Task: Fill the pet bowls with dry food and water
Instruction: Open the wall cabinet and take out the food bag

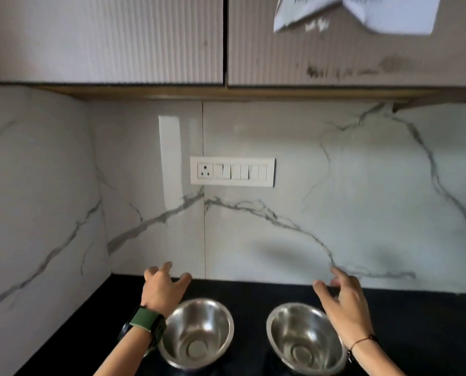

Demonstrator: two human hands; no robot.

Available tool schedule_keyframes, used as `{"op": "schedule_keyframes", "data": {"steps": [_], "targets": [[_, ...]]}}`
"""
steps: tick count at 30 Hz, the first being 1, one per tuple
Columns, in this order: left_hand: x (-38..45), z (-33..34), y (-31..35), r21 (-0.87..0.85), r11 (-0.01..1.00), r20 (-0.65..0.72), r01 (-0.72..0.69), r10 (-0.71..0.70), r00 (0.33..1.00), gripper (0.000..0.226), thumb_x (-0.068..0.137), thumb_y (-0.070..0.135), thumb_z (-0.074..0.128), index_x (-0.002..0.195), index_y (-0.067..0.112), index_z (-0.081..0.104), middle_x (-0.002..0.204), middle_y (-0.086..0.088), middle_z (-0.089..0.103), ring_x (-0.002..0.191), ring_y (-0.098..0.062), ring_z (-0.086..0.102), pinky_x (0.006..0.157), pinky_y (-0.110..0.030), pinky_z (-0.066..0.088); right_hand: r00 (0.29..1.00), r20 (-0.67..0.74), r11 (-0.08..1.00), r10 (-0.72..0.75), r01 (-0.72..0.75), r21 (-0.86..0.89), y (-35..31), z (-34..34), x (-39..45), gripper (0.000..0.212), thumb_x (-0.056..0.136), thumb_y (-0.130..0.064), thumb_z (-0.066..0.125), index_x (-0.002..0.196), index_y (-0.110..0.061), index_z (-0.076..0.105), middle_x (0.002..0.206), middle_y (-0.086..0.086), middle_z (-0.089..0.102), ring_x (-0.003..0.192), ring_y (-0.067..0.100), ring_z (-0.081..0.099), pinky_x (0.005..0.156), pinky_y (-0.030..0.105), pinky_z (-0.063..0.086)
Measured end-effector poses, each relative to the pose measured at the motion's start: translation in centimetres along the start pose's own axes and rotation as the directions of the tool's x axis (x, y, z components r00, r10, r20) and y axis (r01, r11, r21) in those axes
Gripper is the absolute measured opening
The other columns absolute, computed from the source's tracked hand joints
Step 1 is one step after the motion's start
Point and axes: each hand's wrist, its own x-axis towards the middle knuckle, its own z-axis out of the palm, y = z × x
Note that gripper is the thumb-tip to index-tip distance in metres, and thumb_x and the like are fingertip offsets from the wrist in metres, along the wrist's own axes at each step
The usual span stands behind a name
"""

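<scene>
Two steel bowls stand side by side on the black counter (253,294), near its front. The left bowl (199,332) and the right bowl (302,340) both show bare metal inside. My left hand (162,287), with a green watch on its wrist, hovers above and behind the left bowl's left rim, fingers spread and holding nothing. My right hand (345,302) hangs over the right bowl's right rim, fingers apart and empty. No food or water container is in view.
A marble backsplash rises behind the counter, with a white socket and switch panel (232,171) at mid height. Ribbed upper cabinet doors (104,39) hang overhead. Blurred white papers (362,12) stick to the right door. A marble side wall closes off the left.
</scene>
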Motion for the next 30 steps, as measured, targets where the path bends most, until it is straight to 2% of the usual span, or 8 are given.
{"op": "schedule_keyframes", "data": {"steps": [3,8,17,20,22,24,27,30], "targets": [[0.5,-2.8,4.7,-0.028,0.992,-0.057,-0.122,0.12,0.991,0.06,0.09,0.03,0.057,0.142,0.007,0.038,0.146,-0.019,0.032,0.132,-0.031,0.038,0.108,-0.032,0.033,0.985,-0.03,0.986,-0.168,0.169,0.008,-4.8,-0.6,2.3,0.049,0.087,-0.024,0.062,0.132,-0.009,0.05,0.109,0.003,0.047,0.086,0.022,0.054,0.079,0.029,0.044],[0.5,-7.2,12.8,-0.025,0.937,-0.17,-0.347,0.338,0.926,0.059,0.09,0.031,0.057,0.142,0.01,0.038,0.144,-0.017,0.035,0.126,-0.031,0.046,0.106,-0.031,0.036,0.906,-0.097,0.91,-0.413,0.413,-0.019,-14.0,-2.1,5.0,0.049,0.087,-0.027,0.061,0.132,-0.012,0.049,0.12,0.009,0.05,0.097,0.03,0.059,0.081,0.027,0.042],[0.1,-12.7,21.0,0.143,0.829,-0.297,-0.541,0.557,0.775,0.06,0.089,0.031,0.054,0.142,0.012,0.036,0.144,-0.015,0.035,0.126,-0.032,0.044,0.104,-0.037,0.039,0.761,-0.191,0.784,-0.62,0.61,-0.116,-24.5,-4.2,7.1,0.049,0.089,-0.033,0.055,0.133,-0.013,0.047,0.124,0.006,0.049,0.11,0.026,0.052,0.08,0.032,0.044],[0.4,-13.7,21.8,0.242,0.793,-0.343,-0.56,0.61,0.715,0.05,0.089,0.028,0.053,0.136,0.01,0.044,0.135,-0.014,0.046,0.122,-0.031,0.045,0.099,-0.037,0.042,0.655,-0.245,0.698,-0.715,0.687,-0.201,-26.1,-4.5,7.2,0.038,0.087,-0.027,0.058,0.121,-0.01,0.057,0.114,0.009,0.054,0.11,0.026,0.051,0.074,0.033,0.048],[0.8,-14.1,21.8,0.34,0.752,-0.378,-0.564,0.659,0.65,0.039,0.09,0.023,0.05,0.127,0.009,0.052,0.124,-0.013,0.056,0.116,-0.031,0.047,0.092,-0.038,0.044,0.487,-0.301,0.568,-0.82,0.755,-0.326,-26.9,-4.4,7.3,0.029,0.08,-0.019,0.06,0.106,-0.006,0.064,0.1,0.011,0.06,0.098,0.031,0.056,0.069,0.037,0.052],[1.1,-14.4,21.8,0.467,0.677,-0.45,-0.569,0.736,0.506,0.029,0.087,0.013,0.053,0.114,0.006,0.058,0.109,-0.013,0.062,0.105,-0.034,0.051,0.082,-0.039,0.046,0.353,-0.291,0.456,-0.889,0.74,-0.495,-27.6,-4.3,7.5,0.028,0.071,-0.016,0.062,0.098,-0.008,0.066,0.093,0.01,0.063,0.088,0.032,0.058,0.07,0.037,0.05],[2.0,-15.0,22.0,0.619,0.563,-0.488,-0.548,0.822,0.293,0.031,0.063,0.0,0.07,0.093,0.004,0.064,0.088,-0.016,0.063,0.079,-0.038,0.06,0.061,-0.037,0.047,0.309,-0.19,0.355,-0.932,0.669,-0.653,-29.1,-3.8,8.0,0.034,0.067,-0.012,0.063,0.101,-0.01,0.063,0.103,0.008,0.062,0.098,0.031,0.057,0.082,0.04,0.044],[3.4,-15.6,22.8,0.708,0.506,-0.45,-0.493,0.861,0.236,0.052,0.059,0.007,0.076,0.109,0.007,0.062,0.106,-0.015,0.062,0.097,-0.037,0.062,0.075,-0.042,0.053,0.252,-0.133,0.27,-0.959,0.654,-0.707,-30.7,-2.9,8.5,0.035,0.072,-0.006,0.047,0.104,-0.007,0.061,0.109,0.012,0.062,0.11,0.033,0.057,0.102,0.045,0.04]]}}
